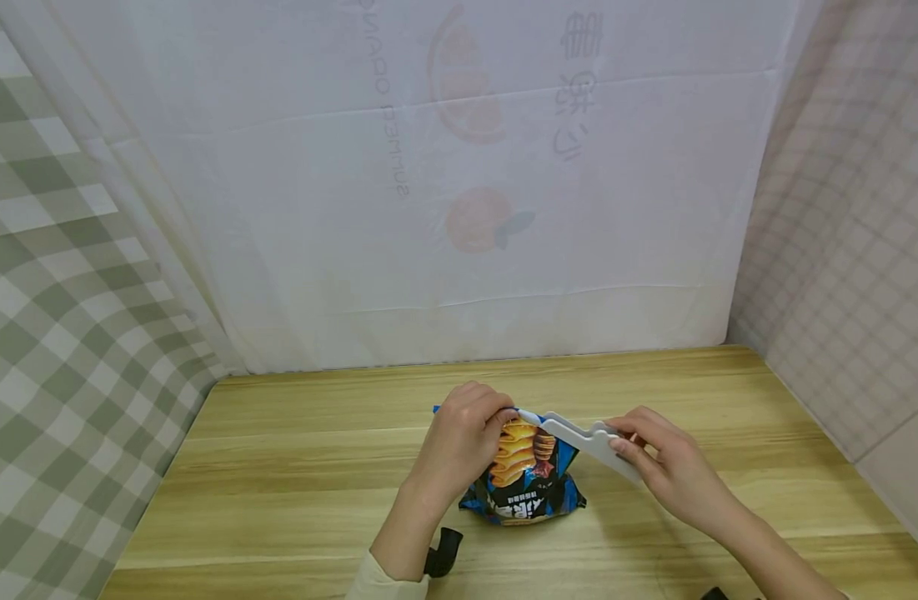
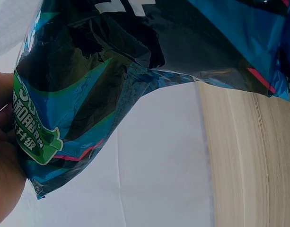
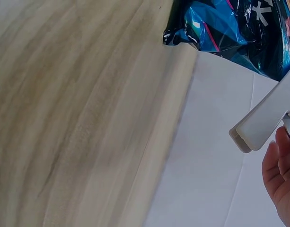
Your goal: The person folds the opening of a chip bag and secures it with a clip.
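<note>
A blue and black chip bag [image 1: 520, 467] stands on the wooden table, its printed picture facing me. My left hand [image 1: 462, 433] pinches the bag's top edge at its left part; in the left wrist view the crinkled bag [image 2: 107, 80] fills the upper half. To the right, my right hand [image 1: 664, 467] holds a white bag clip [image 1: 605, 451] between thumb and fingers. The clip slants up to the left, and its far end meets the bag's top edge beside my left fingers. In the right wrist view the near end of the clip [image 3: 265, 120] shows two layers.
The wooden table [image 1: 293, 467] ends at a white printed cloth [image 1: 316, 250] behind. A green checked cloth [image 1: 61, 250] hangs at the left, a pale gridded one [image 1: 849, 250] at the right. A black piece [image 1: 445, 552] shows beside my left wrist.
</note>
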Tool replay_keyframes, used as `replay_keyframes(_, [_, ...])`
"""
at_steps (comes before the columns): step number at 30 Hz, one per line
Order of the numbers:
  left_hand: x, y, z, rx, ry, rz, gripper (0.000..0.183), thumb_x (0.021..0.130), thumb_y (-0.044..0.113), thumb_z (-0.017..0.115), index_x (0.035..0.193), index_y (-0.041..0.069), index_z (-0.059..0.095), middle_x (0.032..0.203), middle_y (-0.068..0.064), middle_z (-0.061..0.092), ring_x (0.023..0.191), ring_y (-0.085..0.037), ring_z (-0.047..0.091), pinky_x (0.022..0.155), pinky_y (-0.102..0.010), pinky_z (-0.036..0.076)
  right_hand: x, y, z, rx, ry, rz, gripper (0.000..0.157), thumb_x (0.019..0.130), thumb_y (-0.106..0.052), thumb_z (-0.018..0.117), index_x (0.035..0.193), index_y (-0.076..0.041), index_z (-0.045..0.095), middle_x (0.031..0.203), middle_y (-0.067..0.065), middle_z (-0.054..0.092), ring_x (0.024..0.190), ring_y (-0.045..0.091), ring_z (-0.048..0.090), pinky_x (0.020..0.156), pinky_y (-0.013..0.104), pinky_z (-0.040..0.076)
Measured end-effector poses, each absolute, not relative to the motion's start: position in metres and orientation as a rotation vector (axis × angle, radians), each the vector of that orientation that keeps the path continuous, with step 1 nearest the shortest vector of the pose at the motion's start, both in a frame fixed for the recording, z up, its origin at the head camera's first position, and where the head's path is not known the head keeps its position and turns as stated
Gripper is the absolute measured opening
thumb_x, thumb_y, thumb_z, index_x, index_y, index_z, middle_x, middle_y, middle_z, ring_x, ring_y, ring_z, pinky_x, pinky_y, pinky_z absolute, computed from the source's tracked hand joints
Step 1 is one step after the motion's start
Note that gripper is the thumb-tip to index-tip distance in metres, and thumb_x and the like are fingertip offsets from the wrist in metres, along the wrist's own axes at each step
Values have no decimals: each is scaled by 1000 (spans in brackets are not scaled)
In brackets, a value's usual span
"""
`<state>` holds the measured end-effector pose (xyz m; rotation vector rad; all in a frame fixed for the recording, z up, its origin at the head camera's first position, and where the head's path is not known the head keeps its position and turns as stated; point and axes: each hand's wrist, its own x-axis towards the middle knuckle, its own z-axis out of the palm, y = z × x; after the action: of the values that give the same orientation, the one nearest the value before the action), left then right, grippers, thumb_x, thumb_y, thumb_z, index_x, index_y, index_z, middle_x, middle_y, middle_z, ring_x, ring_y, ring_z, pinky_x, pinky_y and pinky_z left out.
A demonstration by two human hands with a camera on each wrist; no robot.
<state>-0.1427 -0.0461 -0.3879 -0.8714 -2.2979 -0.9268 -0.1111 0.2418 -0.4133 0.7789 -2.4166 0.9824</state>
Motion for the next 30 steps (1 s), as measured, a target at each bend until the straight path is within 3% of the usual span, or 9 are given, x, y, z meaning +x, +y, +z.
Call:
replay_keyframes(8, [-142, -47, -387, -869, -2314, -950, 5, 92, 4, 81, 90, 7, 78, 85, 1, 73, 82, -14, 66, 80, -29, 56, -115, 237, -412, 772, -2428, 983, 32, 87, 13, 74, 113, -6, 75, 98, -6, 66, 81, 3, 57, 54, 24, 50])
replay_keyframes(15, [-143, -46, -389, -873, -2294, -935, 4, 91, 4, 81, 90, 7, 78, 84, 1, 72, 81, -15, 66, 78, -28, 56, -118, 233, -409, 801, -2418, 1005, 23, 93, 7, 72, 112, -6, 74, 98, -6, 65, 82, 3, 57, 55, 24, 51])
replay_keyframes(30, [-143, -48, -386, -894, -2307, -999, 7, 91, -1, 79, 92, 6, 78, 86, 1, 73, 82, -15, 66, 78, -28, 56, -122, 223, -405, 846, -2376, 1010, 34, 87, 12, 75, 114, -9, 75, 98, -9, 64, 76, 2, 51, 56, 18, 43])
